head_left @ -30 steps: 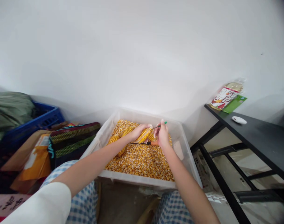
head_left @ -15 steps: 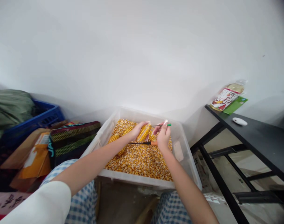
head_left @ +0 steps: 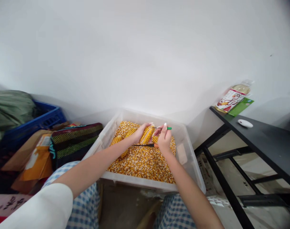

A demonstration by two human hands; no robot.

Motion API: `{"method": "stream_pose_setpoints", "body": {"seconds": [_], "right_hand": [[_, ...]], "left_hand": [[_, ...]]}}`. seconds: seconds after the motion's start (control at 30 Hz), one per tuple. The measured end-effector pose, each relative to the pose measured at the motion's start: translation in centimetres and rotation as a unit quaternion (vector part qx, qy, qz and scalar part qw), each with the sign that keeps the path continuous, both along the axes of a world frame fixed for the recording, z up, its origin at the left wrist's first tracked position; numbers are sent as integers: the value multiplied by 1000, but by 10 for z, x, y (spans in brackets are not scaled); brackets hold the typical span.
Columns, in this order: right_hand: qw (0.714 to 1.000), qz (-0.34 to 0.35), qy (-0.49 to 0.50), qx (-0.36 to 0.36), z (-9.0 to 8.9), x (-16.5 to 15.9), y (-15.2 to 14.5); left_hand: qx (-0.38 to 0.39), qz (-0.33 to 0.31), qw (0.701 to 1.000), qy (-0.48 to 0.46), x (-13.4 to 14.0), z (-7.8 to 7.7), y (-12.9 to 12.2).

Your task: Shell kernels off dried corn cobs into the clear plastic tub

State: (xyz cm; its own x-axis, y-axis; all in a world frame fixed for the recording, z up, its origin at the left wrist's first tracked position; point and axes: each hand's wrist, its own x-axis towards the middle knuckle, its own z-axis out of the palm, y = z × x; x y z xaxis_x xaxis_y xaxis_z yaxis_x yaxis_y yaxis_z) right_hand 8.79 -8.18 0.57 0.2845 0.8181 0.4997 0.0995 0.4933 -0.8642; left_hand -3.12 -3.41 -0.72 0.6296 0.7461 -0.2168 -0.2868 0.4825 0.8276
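My left hand (head_left: 138,135) is closed around an ear of corn (head_left: 147,135), tilted above the bin; pale bare strips run between its yellow rows. In my right hand (head_left: 164,137) is a thin-shafted tool like a screwdriver with a green handle end (head_left: 169,128). Its shaft reaches left to the top of the ear. Below the hands lies a long dark tool with an orange and black handle (head_left: 149,145), partly hidden by my right hand. More ears of corn (head_left: 116,140) rest at the left on the loose kernels (head_left: 142,165).
A translucent plastic bin (head_left: 192,165) holds the kernels, against the white wall. On the right stands a black table (head_left: 271,136) with an oil bottle (head_left: 234,97), a green packet (head_left: 240,107) and a white oval object (head_left: 245,123). Cardboard (head_left: 37,162) and a blue crate (head_left: 48,115) are left.
My right hand has shifted slightly left with the green-ended tool, closer to the ear. My left hand keeps its hold on the ear in nearly the same place.
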Motion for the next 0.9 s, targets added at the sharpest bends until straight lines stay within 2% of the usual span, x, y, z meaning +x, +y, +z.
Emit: {"method": "stream_pose_setpoints", "body": {"seconds": [0.2, 0.4, 0.47, 0.6, 0.77, 0.83, 0.9], "right_hand": [[996, 18, 66, -61, 3, 1, 4], [986, 20, 110, -122, 10, 5, 7], [983, 26, 122, -134, 9, 6, 9], [977, 32, 141, -158, 4, 8, 14], [957, 69, 183, -214, -1, 16, 24], [940, 103, 200, -258, -3, 19, 28], [928, 130, 209, -281, -4, 21, 31]], "left_hand": [[13, 4, 1000, 18, 1, 0, -4], [26, 9, 998, 55, 1, -9, 1], [61, 9, 996, 63, 1, -11, 2], [178, 20, 980, 86, -1, -8, 2], [314, 89, 937, 126, 0, -4, 5], [323, 90, 934, 126, 1, -5, 8], [300, 83, 944, 110, 2, -6, 10]]}}
